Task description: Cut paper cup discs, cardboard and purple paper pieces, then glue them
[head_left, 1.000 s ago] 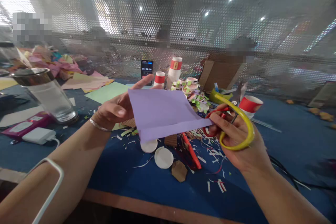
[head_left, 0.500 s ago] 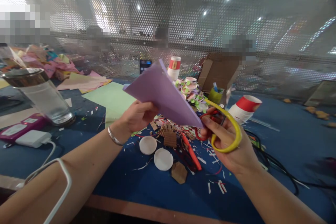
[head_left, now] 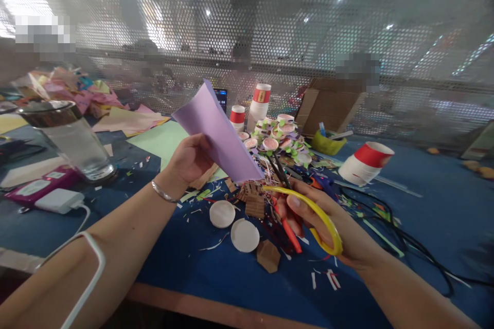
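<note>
My left hand (head_left: 191,162) is closed on a sheet of purple paper (head_left: 222,133), thumb on the near face. The paper is folded and stands tilted above the table, its lower right corner pointing toward my right hand (head_left: 347,234). That hand grips scissors with a yellow handle (head_left: 323,214). Their dark blades point up and away, a little right of the paper and apart from it. Below lie two white discs (head_left: 245,235), pieces of corrugated cardboard (head_left: 254,206), a brown cardboard polygon (head_left: 268,256) and a red-handled tool (head_left: 291,236).
Behind are a pile of decorated small discs (head_left: 285,128), stacked paper cups (head_left: 258,108) and an open cardboard box (head_left: 328,108). A tipped cup stack (head_left: 365,164) and black cables (head_left: 401,239) lie right. A glass water bottle (head_left: 79,144) and purple device (head_left: 42,185) stand left.
The scissors have come away from the paper's lower corner; my right hand has moved down and left, turning the blades. My left hand has shifted the paper left and turned it more upright.
</note>
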A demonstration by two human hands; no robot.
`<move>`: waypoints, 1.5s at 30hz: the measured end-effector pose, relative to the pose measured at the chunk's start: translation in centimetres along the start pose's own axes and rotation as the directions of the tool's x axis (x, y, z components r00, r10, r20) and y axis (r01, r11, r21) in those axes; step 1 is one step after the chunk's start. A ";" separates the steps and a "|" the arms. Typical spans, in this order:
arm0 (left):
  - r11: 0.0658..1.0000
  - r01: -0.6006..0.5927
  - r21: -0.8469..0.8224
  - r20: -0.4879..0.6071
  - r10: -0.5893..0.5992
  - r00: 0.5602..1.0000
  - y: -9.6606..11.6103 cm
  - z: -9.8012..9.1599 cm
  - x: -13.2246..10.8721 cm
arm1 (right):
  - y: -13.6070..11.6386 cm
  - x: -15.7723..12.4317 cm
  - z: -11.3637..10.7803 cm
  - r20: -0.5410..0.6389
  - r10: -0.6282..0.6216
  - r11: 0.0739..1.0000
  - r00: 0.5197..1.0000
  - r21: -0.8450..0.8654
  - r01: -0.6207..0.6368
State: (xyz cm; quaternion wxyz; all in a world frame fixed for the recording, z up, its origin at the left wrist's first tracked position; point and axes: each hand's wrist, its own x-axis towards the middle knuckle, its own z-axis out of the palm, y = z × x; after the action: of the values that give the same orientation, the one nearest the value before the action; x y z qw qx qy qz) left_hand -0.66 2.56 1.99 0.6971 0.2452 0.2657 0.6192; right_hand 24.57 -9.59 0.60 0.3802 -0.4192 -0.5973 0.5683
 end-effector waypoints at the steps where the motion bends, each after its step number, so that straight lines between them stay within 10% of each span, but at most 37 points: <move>1: 1.000 0.000 0.004 -0.003 0.000 1.000 0.2 0.1 -0.1 | 0.0 0.0 0.0 0.024 0.010 1.000 1.000 -0.024 -0.010; 13: 0.999 -0.020 0.027 0.007 0.020 1.000 -0.2 0.4 0.1 | -0.1 0.0 -0.1 0.150 0.016 0.995 0.989 -0.101 -0.001; 45: 0.990 0.063 0.124 0.037 -0.068 0.997 -1.8 0.6 -0.5 | -0.9 -0.7 0.2 -0.031 0.075 0.970 0.997 -0.228 -0.080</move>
State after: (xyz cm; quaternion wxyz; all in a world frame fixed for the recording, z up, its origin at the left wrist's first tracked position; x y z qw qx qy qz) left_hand 1.00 1.85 1.25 0.7058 0.2917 0.2967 0.5733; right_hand 24.57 -10.36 1.52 0.3136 -0.4895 -0.6377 0.5053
